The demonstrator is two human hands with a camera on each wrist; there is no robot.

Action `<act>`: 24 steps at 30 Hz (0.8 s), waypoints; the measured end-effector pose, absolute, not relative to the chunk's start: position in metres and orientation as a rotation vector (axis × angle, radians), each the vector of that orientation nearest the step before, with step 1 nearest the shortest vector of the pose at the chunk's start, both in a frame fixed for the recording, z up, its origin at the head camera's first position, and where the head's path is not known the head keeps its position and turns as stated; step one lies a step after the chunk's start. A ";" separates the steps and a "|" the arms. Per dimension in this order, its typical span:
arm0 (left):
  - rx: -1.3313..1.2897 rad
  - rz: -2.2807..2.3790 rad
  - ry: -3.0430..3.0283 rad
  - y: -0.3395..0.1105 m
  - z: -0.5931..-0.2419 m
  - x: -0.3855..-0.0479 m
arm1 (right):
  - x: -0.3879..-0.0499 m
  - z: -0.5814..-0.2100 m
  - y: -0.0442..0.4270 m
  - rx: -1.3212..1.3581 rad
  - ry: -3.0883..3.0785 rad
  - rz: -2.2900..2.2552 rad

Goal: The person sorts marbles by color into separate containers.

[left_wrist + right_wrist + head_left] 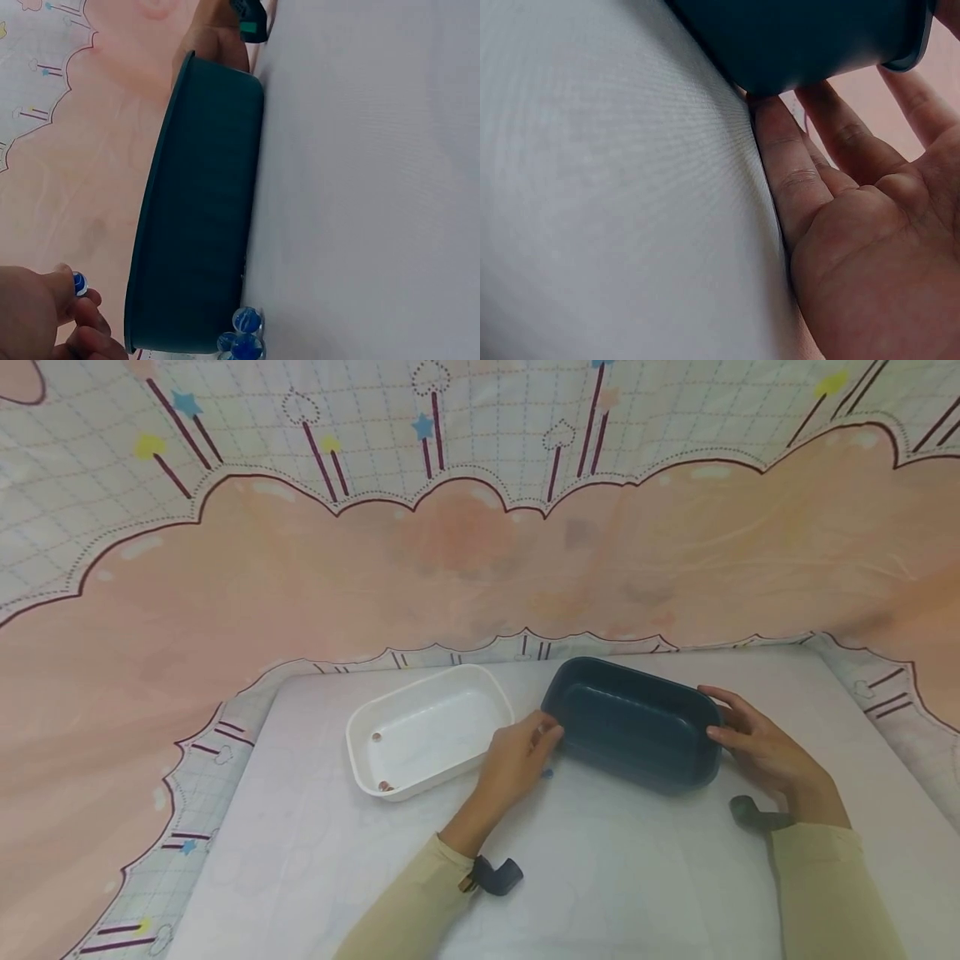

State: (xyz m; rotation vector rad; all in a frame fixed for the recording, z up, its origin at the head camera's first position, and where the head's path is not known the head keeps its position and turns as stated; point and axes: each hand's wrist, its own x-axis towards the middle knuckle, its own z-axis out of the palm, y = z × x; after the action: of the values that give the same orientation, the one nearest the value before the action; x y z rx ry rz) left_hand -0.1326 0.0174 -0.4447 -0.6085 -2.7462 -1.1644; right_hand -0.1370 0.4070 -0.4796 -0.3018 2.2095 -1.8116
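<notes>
My left hand point(517, 760) pinches a blue glass marble point(80, 283) between thumb and forefinger, close to the left end of a dark teal tray point(637, 768). From the head view the pinched marble is hidden by the fingers. At the tray's other end, my right hand point(768, 756) holds the rim, thumb over the edge and other fingers along the outer wall. In the right wrist view, those fingers point(787, 165) reach low, close to the tabletop. Several blue marbles point(246, 346) cluster on the table against the tray's outer side.
A white tray point(431, 777) stands left of the teal one, with a few small brownish marbles point(377, 737) inside. Both trays rest on a white-covered table point(600, 877). Behind it hangs a patterned pink cloth point(450, 585). Dark wrist-worn devices point(498, 877) sit by the sleeves.
</notes>
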 end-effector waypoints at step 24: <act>-0.626 -1.093 -2.735 0.037 -0.425 -0.149 | -0.139 -0.480 0.408 -0.357 2.173 -1.845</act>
State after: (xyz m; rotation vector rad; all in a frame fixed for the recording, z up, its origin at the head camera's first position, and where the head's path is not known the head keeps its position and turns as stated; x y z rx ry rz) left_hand -0.1490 0.0371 -0.4247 -0.6265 -2.7348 -1.0928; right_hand -0.1390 0.4077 -0.4795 -0.3569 2.1730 -1.8449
